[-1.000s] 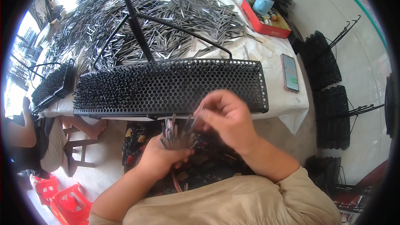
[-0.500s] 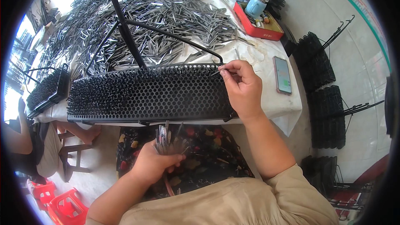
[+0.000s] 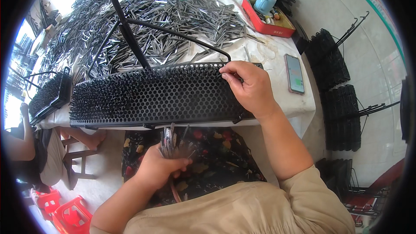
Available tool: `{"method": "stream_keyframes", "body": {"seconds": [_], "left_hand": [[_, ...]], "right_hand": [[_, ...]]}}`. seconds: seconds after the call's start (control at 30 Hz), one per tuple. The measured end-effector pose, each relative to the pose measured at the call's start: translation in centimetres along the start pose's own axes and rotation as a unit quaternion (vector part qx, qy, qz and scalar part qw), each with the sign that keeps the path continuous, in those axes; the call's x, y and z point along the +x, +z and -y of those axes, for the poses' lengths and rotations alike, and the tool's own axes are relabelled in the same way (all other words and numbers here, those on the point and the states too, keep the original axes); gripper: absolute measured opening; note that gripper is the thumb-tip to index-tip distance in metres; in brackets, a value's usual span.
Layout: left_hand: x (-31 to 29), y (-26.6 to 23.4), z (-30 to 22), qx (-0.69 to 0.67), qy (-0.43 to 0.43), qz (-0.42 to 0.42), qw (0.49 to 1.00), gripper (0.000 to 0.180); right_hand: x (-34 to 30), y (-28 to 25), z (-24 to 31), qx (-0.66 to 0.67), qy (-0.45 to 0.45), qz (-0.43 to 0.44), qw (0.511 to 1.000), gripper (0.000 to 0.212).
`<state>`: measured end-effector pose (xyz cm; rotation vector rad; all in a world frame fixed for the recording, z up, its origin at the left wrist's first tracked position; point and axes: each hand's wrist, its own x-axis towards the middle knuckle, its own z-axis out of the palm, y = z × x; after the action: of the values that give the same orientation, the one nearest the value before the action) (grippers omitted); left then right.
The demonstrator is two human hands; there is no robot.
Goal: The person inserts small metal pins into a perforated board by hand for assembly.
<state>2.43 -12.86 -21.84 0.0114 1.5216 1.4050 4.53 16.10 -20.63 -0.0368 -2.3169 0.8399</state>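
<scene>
As left grip point(image 3: 159, 164) clasps strips point(image 3: 169, 142), right grip point(image 3: 251, 89) pinched at perforated panel point(image 3: 182, 99), contents unclear

One loose tan top point(image 3: 225, 210), lower centre of the frame, plain, softly creased, with fine gathers toward the lower right; matching right sleeve point(image 3: 308, 187), ending near the elbow. One pair of hands, bare: left hand point(image 3: 159, 165), lower centre-left, and right hand point(image 3: 252, 87), right of centre. One black floral cloth point(image 3: 219, 169) over the lap, red and yellowish blooms; garment or separate cover, indeterminable.
</scene>
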Motion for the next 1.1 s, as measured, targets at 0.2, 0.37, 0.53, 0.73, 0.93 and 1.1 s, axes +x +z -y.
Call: {"method": "stream_keyframes", "body": {"seconds": [0.2,0.37,0.53,0.73,0.93,1.1], "left_hand": [[0.1,-0.1,0.0,0.013,-0.003,-0.002,1.000,0.016],[0.1,0.1,0.0,0.013,-0.004,-0.003,1.000,0.017],[0.3,0.0,0.2,0.001,-0.009,-0.006,1.000,0.019],[0.6,0.0,0.3,-0.003,-0.011,-0.006,1.000,0.019],[0.2,0.2,-0.1,-0.007,0.004,0.005,1.000,0.019],[-0.2,0.6,-0.1,-0.005,0.009,0.024,1.000,0.019]], "right_hand": [[1.1,0.5,-0.4,-0.003,0.013,0.021,1.000,0.010],[1.4,0.0,-0.3,-0.037,0.015,0.038,0.998,0.013],[1.2,0.5,-0.5,-0.050,-0.054,0.000,0.997,0.012],[0.9,0.3,-1.3,-0.060,-0.063,0.018,0.996,0.013],[0.2,0.5,0.1,-0.063,-0.094,-0.023,0.993,0.014],[-3.7,1.3,7.0,0.258,0.213,0.135,0.933,0.012]]}}
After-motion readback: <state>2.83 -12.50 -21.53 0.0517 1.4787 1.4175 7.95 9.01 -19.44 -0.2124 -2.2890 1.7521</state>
